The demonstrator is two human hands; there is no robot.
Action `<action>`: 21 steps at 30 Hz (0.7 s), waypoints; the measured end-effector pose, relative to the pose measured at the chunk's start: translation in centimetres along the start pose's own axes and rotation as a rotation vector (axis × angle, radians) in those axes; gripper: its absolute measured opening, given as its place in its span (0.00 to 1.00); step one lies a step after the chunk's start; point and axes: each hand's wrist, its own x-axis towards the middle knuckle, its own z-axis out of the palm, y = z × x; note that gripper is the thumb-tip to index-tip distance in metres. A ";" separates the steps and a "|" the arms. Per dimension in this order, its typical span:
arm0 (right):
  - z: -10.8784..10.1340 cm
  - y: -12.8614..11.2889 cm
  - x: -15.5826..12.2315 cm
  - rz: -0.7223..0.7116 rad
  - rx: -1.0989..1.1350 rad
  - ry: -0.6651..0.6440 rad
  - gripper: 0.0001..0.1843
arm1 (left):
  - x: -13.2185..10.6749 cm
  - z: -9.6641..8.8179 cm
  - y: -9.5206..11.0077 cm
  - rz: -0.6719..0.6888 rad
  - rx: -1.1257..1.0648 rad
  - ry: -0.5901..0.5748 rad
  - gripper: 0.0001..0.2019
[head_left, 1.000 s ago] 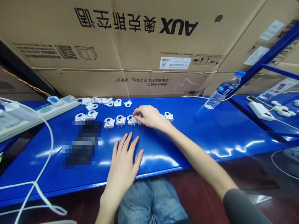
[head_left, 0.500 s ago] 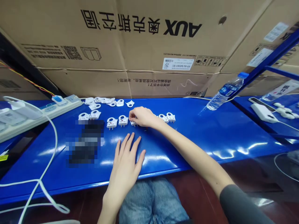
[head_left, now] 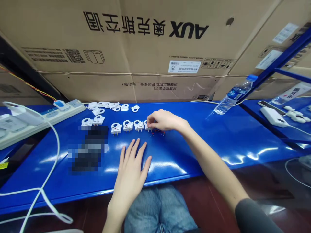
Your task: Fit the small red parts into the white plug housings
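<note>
My right hand (head_left: 162,120) reaches over the blue tabletop with its fingertips pinched at a white two-pin plug casing (head_left: 146,125), which they partly cover. Left of it, similar plug casings (head_left: 138,126) with ring-shaped tops lie in a row, metal pins toward me. Just below the right hand are small red and dark wire pieces (head_left: 159,132), partly hidden by it. My left hand (head_left: 132,165) lies flat near the front edge, fingers spread, holding nothing. Several loose white ring-topped parts (head_left: 135,108) lie farther back.
At left, a power strip (head_left: 43,121) and a white cable (head_left: 57,152) lie beside a blurred dark object (head_left: 89,149). A water bottle (head_left: 234,95) leans against the blue frame at right. Large cardboard boxes (head_left: 145,51) stand behind the blue tabletop (head_left: 206,142).
My right hand has moved right, from the third plug casing in the row to the fourth. The third casing now shows fully, and the red wires show more. My left hand stays put.
</note>
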 end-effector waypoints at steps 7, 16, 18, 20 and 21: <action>0.7 1.8 0.3 -0.022 0.082 0.187 0.12 | 0.0 0.0 0.1 -0.004 -0.004 0.010 0.24; 3.7 -2.5 4.3 -0.084 0.008 0.246 0.13 | 0.0 0.1 0.0 0.007 0.026 0.008 0.25; 3.9 -3.5 5.4 -0.111 0.012 0.248 0.13 | 0.0 0.1 0.0 0.009 0.031 0.006 0.25; 4.0 -4.4 6.4 -0.118 0.007 0.223 0.13 | 0.0 0.1 0.0 0.010 0.031 0.005 0.24; 4.1 -4.7 6.7 -0.115 0.000 0.201 0.13 | 0.0 0.2 -0.1 0.010 0.031 0.001 0.24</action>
